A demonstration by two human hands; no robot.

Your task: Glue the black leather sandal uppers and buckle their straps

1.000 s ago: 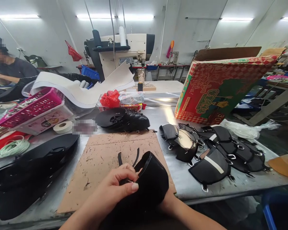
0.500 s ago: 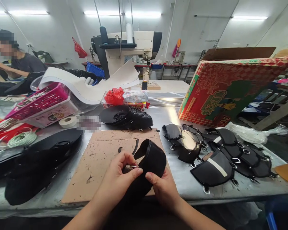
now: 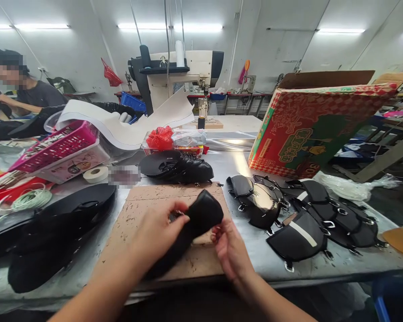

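Observation:
A curved black leather piece (image 3: 204, 215) is held over a scuffed brown cardboard sheet (image 3: 117, 241). My left hand (image 3: 156, 235) pinches it from the left, thumb and fingertips together at its inner side; a small metallic glint shows by those fingers. At the lower right edge, the closed fingertips of my right hand (image 3: 231, 248) meet the leather. The palm side of the left hand is hidden, and the leather's lower end is blurred. To the right lie several black half-round leather panels (image 3: 293, 239) with metal rings.
Black pieces (image 3: 176, 165) are stacked behind the cardboard; larger ones (image 3: 57, 239) lie left. A tilted red carton (image 3: 295, 129) stands back right. A sewing machine (image 3: 188, 67) rises behind. Pink basket (image 3: 58, 145), tape roll (image 3: 96, 174) and cord (image 3: 32, 197) sit left. A person (image 3: 36, 94) works far left.
The leather piece has turned and tilted, showing its outer face. My right hand has shifted from a thumb-on-top grip to fingertips at the edge. My left hand has moved slightly left.

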